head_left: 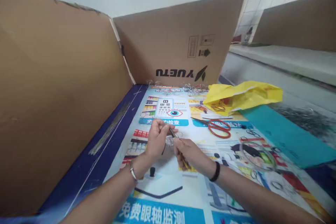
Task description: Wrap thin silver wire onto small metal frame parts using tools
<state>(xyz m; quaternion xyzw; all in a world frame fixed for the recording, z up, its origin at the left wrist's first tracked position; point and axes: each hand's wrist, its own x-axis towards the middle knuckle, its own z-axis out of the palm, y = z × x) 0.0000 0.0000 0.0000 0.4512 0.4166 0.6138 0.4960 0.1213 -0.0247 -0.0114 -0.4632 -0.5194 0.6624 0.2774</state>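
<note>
My left hand point(158, 139), with a silver bracelet at the wrist, is closed in a pinch near the middle of the printed sheet. What its fingertips hold is too small to make out; a thin dark strand shows below them. My right hand point(189, 152), wearing a dark wristband, is wrapped around pliers point(172, 133) with yellow on the handles. The dark jaws of the pliers point up and left, reaching the left fingertips. Beyond the right hand lie scissors point(219, 128) with red-orange handles, apart from both hands.
A cardboard wall point(173, 42) stands behind, another cardboard panel point(57, 87) at left. Thin wires point(110, 129) lie along the left side. A yellow bag point(244, 94) rests at back right beside a teal sheet point(291, 140). A clear ring point(258, 155) and wire loops lie at right.
</note>
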